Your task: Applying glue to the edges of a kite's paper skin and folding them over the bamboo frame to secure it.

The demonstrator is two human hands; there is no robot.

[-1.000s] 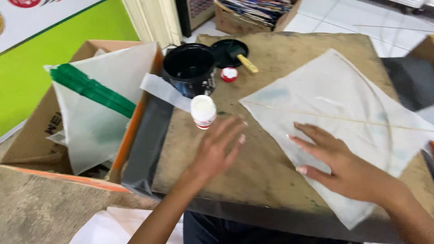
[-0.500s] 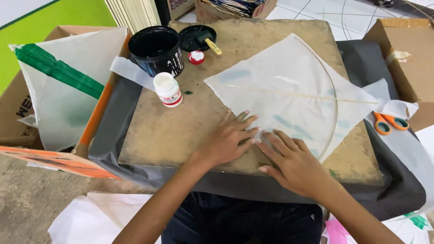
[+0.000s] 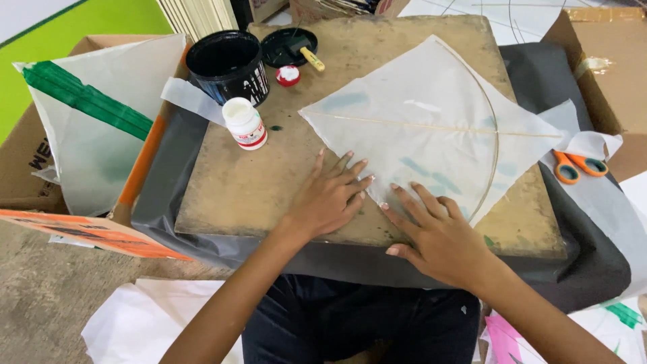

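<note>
Pressing flat on a worn brown wooden board (image 3: 269,182): our left hand (image 3: 330,199) and right hand (image 3: 438,236), fingers spread, gripping nothing, both on the near corner of a white tissue-paper kite with thin stick frame (image 3: 431,135). Nearby: small white glue bottle (image 3: 244,123), black tub (image 3: 228,66), orange-handled scissors (image 3: 579,166).

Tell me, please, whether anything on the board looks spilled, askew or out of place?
Little stands out. A small green spot marks the board beside the white bottle, like a drip. The red cap lies off by itself, and the black tub stands open. Both hands, left and right, lie flat at the kite edge.
</note>
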